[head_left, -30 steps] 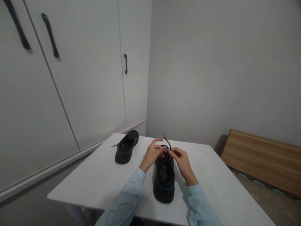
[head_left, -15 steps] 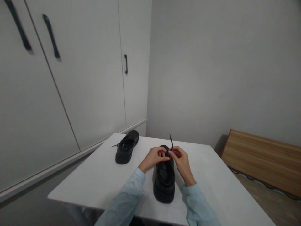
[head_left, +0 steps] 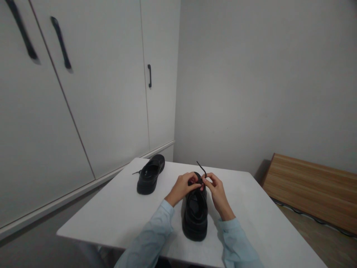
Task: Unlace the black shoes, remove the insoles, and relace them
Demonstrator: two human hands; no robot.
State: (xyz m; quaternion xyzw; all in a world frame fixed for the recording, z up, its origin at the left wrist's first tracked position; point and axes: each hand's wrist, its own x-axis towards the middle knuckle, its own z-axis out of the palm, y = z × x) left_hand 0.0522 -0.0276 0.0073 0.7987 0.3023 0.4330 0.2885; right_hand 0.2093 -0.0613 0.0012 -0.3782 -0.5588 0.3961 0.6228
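My right hand (head_left: 218,191) pinches a thin black cord-like shoelace (head_left: 201,168), its free end rising beyond the fingertips. My left hand (head_left: 182,187), thumb and fingers nearly together, meets it over the black low-cut shoe (head_left: 195,227), whose long axis runs away from me between both wrists.

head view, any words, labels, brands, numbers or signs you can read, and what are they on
There is no readable text in the head view.
Near shoe, under the hands: no legible word or number; its insole is too dark and small to tell if it bears a mark.
Far shoe: nothing legible; its inside is likewise too dark and small to tell.
White table, cabinet doors and wooden board: none seen.
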